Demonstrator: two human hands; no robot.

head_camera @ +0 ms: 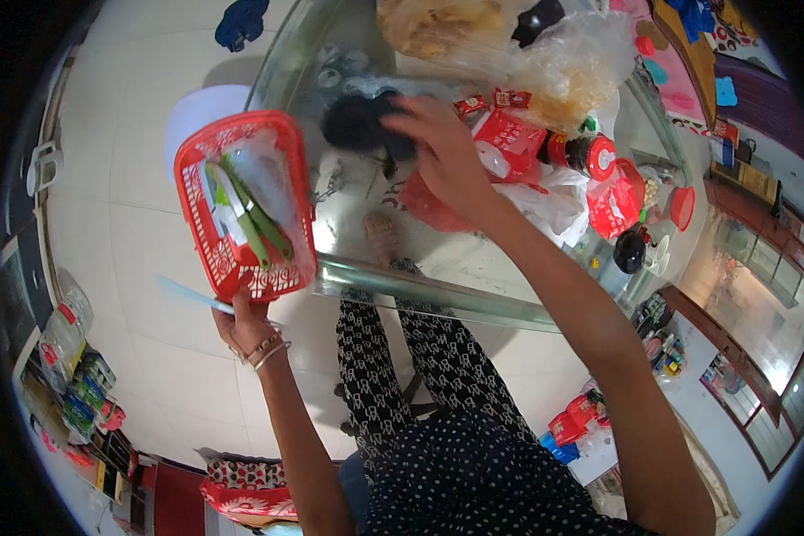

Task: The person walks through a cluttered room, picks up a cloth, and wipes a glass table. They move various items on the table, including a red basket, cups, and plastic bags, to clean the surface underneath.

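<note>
My left hand (pixel 244 325) grips the near end of a red plastic basket (pixel 186 194), tilted beside the glass table's left edge. Inside lie green-handled knives (pixel 260 231) and a clear plastic bag (pixel 264 174). A thin pale-blue strip (pixel 191 295) sticks out to the left from the same hand. Over the glass table (pixel 502 268), my right hand (pixel 435 147) is blurred, its fingers at a black, soft-looking item (pixel 355 124). Whether they grip it or only touch it cannot be made out.
Red packets (pixel 509 141), a red-lidded jar (pixel 599 157), a white plastic bag (pixel 559 214) and a large clear bag (pixel 549 80) crowd the table's right side. A white stool (pixel 191 120) stands behind the basket. Dark blue cloth (pixel 240 23) lies on the floor.
</note>
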